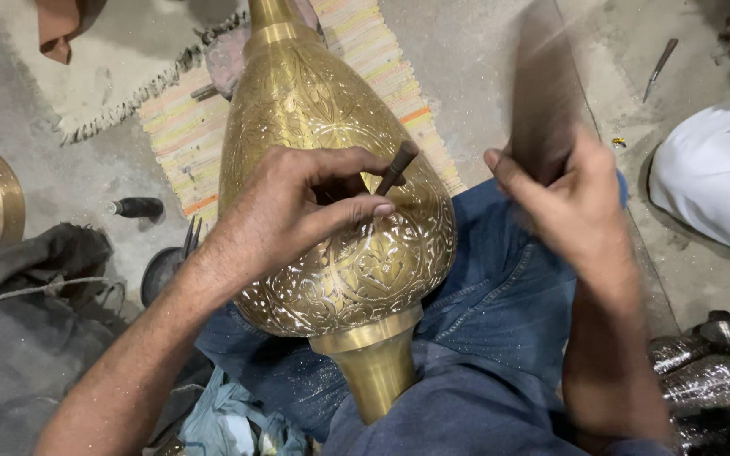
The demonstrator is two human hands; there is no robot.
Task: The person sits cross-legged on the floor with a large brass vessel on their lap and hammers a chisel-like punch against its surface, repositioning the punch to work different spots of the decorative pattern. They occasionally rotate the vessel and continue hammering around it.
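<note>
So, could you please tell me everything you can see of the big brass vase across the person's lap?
The brass vase is golden, pear-shaped metal, its belly covered in fine engraved floral scrollwork that glints silvery. Plain smooth collars run to a narrow end by the knees and another at the far end. It lies on its side across blue-jeaned legs, over a striped mat. The left hand rests on it, holding a small dark chisel to its surface.

The vase [331, 169] is golden brass, engraved all over with silvery floral scrollwork; its neck is plain. The far rug [183, 127] has pale multicoloured stripes. The near jeans [500, 304] are blue. The right cloth [711, 177] is white.
</note>
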